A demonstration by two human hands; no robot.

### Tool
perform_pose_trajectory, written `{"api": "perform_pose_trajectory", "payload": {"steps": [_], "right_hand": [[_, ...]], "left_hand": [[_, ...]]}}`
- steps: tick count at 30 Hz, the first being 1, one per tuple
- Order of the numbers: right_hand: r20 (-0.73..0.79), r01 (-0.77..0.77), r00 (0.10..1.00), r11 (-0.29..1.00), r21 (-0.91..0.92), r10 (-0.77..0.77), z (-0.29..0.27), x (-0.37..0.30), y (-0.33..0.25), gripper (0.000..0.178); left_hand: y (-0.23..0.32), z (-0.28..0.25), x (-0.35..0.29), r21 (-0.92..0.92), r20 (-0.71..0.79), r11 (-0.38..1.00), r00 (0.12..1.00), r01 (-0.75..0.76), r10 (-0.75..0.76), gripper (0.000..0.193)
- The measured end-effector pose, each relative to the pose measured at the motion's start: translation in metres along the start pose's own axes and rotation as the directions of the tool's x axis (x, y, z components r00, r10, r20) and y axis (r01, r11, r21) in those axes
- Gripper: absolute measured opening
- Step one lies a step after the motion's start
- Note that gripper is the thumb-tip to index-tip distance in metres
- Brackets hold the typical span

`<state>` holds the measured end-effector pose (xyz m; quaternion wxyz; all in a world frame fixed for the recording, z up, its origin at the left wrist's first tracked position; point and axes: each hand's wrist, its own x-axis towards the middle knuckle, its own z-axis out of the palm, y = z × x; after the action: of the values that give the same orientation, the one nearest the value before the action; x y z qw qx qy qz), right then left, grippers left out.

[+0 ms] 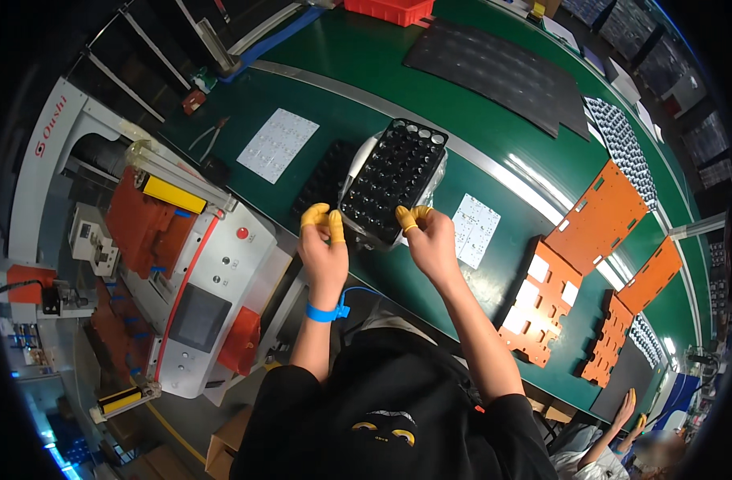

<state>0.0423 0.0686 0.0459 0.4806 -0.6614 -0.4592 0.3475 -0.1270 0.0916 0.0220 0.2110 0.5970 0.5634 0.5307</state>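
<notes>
Tray [392,172] lies ahead, between your left fingers [336,228] and right fingers [406,218]; both curled at near edges, grip unclear.

Black rectangular plastic tray [393,178], rows of round pockets; the four along the far short edge look pale, the others dark. Long side points away, far end angled right, above crinkled clear film [439,173].
</notes>
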Motion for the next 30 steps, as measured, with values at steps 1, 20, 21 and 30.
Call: {"api": "perform_pose_trajectory", "payload": {"steps": [1,20,21,30], "right_hand": [[-0.011,0.035,0.999,0.999,-0.035,-0.035,0.001,-0.002,-0.003,0.033],[-0.014,-0.099,0.994,0.928,0.359,0.112,0.028,-0.02,0.0,0.02],[-0.002,-0.137,0.988,0.891,0.434,0.153,0.028,-0.019,-0.001,0.019],[-0.146,0.103,0.987,0.956,0.275,-0.064,0.024,-0.021,0.003,0.02]], "left_hand": [[-0.005,-0.002,0.004,-0.052,0.071,0.994,0.993,0.099,-0.095,0.019],[-0.026,0.004,0.015,-0.326,0.321,0.882,0.917,0.341,-0.236,0.014],[-0.026,0.005,0.014,-0.305,0.322,0.889,0.915,0.343,-0.243,0.014],[-0.043,0.012,0.01,-0.321,0.348,0.86,0.894,0.396,-0.281,0.015]]}}
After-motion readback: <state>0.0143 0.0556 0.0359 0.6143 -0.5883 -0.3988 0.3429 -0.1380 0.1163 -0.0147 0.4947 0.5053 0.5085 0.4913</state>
